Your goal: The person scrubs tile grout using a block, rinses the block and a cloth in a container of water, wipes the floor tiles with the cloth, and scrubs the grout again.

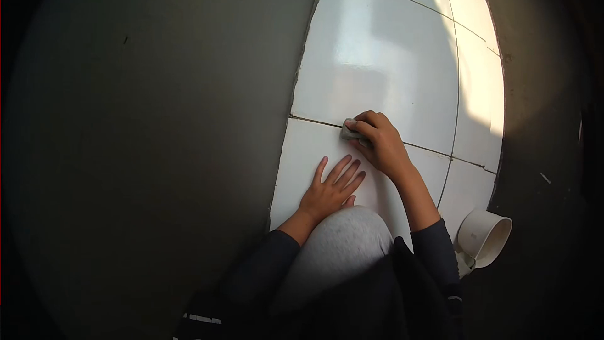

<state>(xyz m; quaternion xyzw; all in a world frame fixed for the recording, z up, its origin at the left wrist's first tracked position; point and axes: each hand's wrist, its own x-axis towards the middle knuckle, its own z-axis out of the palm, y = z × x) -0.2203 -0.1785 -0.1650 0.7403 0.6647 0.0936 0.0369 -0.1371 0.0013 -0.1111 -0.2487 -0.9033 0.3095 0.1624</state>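
White glossy tiles (384, 44) lie under both hands, with dark joint lines between them. My right hand (385, 145) is closed around a small grey sponge-like pad (347, 131). The pad is pressed to the tile at a crosswise joint; most of it is hidden by my fingers, so its exact kind is unclear. My left hand (331, 194) lies flat on the nearer tile with its fingers spread, holding nothing. It sits below and to the left of the pad, just in front of my grey-clad knee (343, 233).
A white tub (481, 233) stands tilted to the right of my right forearm, beyond the tile edge. Dark grey floor (157, 119) runs along the left of the tiles, and another dark strip (535, 119) along the right. Sunlight falls across the upper right tiles.
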